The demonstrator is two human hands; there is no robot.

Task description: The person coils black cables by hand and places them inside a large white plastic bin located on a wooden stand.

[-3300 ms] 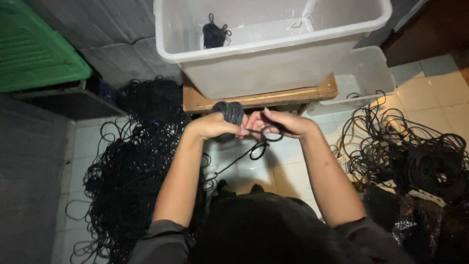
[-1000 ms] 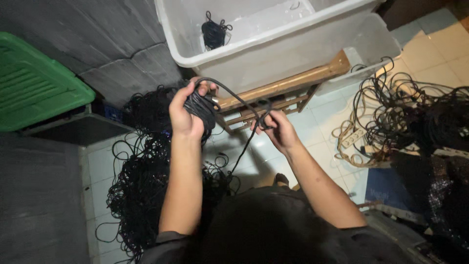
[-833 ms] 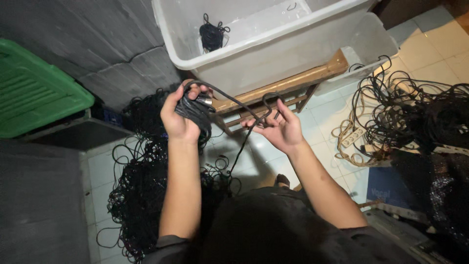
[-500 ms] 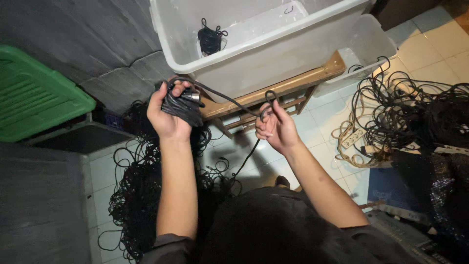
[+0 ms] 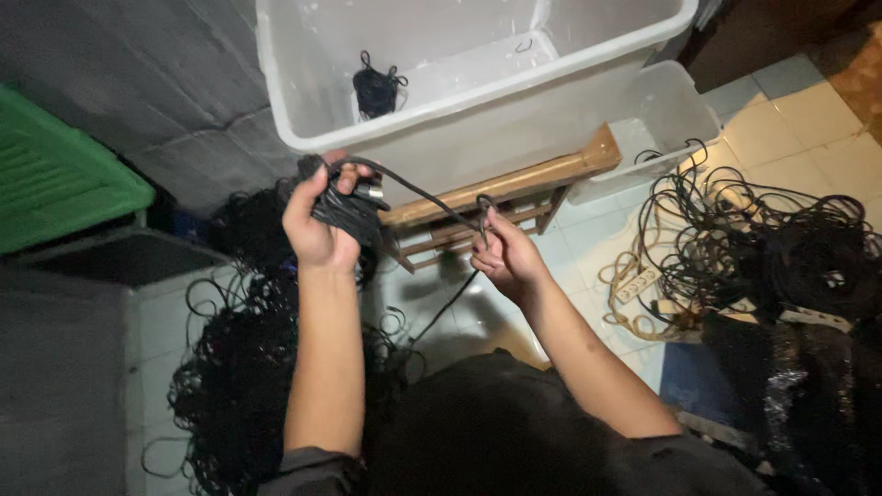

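Note:
My left hand (image 5: 317, 220) grips a coiled bundle of black cable (image 5: 347, 209), raised just below the rim of a large clear plastic bin (image 5: 478, 101). From the bundle a loose strand of the same cable (image 5: 418, 191) runs right to my right hand (image 5: 505, 257), which pinches it between the fingers; the strand then drops toward the floor. Inside the bin lies one small coiled black cable bundle (image 5: 375, 90).
The bin rests on a wooden stool (image 5: 514, 179). A smaller clear container (image 5: 666, 119) stands behind right. Tangled black cables (image 5: 248, 367) cover the floor at left, another heap with a white power strip (image 5: 634, 285) at right. A green crate (image 5: 55, 174) sits far left.
My left hand has lifted the bundle up and to the left toward the bin's rim. My right hand stays low, and the strand between the hands has drawn out longer.

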